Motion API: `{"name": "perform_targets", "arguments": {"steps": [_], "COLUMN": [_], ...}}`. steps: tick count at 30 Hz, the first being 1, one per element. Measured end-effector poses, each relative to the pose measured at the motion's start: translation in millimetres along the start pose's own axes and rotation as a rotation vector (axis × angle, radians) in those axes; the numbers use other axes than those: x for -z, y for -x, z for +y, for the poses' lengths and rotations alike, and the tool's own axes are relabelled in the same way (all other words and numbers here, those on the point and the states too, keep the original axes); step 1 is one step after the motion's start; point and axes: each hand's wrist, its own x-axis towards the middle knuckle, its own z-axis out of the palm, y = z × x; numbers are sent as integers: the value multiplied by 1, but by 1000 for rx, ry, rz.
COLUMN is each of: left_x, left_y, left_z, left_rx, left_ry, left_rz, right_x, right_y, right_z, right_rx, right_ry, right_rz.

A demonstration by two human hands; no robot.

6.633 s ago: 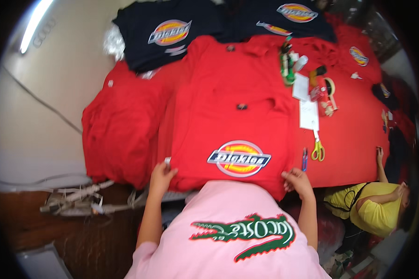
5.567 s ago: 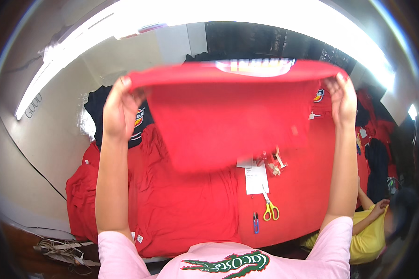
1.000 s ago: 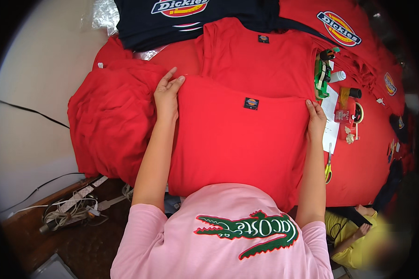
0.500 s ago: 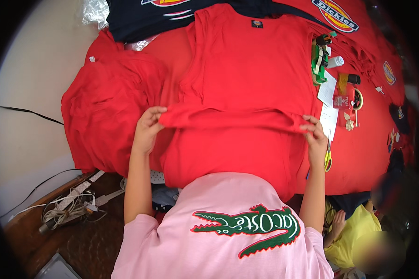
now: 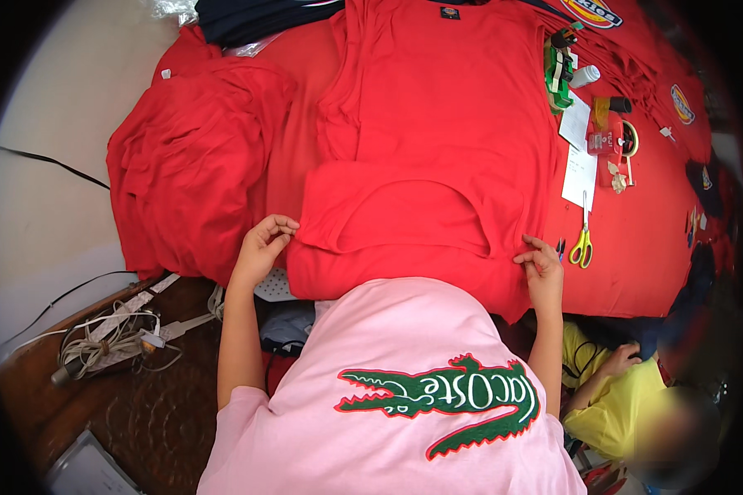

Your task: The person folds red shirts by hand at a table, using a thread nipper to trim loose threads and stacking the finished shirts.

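Note:
In front of me lies a red shirt panel (image 5: 330, 198) with a curved neckline cut-out, spread low over other red shirt pieces. My left hand (image 5: 262, 247) pinches its left edge between thumb and fingers. At the opposite edge, my right hand (image 5: 541, 268) has its thumb and forefinger closed on the cloth. Underneath is a red sleeveless shirt body (image 5: 446, 99) with a small dark neck label at its far end. The near end of the cloth reaches my pink shirt.
A heap of red garments (image 5: 198, 157) sits to the left. On the right are yellow-handled scissors (image 5: 582, 247), white papers (image 5: 580, 177), a green tape dispenser (image 5: 559, 78) and tape rolls. Coiled cables (image 5: 111, 338) lie at lower left; a person in yellow (image 5: 623, 408) sits at lower right.
Both hands have come down toward me with the red panel. It was a raised, folded band between them; now it lies flatter, its curved neckline showing.

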Motion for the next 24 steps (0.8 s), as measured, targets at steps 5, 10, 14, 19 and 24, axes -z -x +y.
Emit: {"name": "perform_targets", "arguments": {"steps": [5, 10, 14, 19, 24], "left_x": [-11, -36, -112, -230, -278], "left_y": [6, -11, -44, -72, -102], "left_z": [26, 51, 79, 104, 106], "left_rx": [-132, -183, -117, 206, 244], "left_ry": [-10, -41, 259, 156, 328], "left_rz": [112, 90, -301, -775, -862], "right_x": [-2, 3, -2, -5, -14], "right_y": [20, 35, 36, 35, 36], "right_z": [16, 22, 21, 12, -8], "right_rx": [-80, -179, -374, -405, -449], "right_ry": [-108, -147, -501, -414, -379], "right_rz": [67, 119, 99, 7, 69]}}
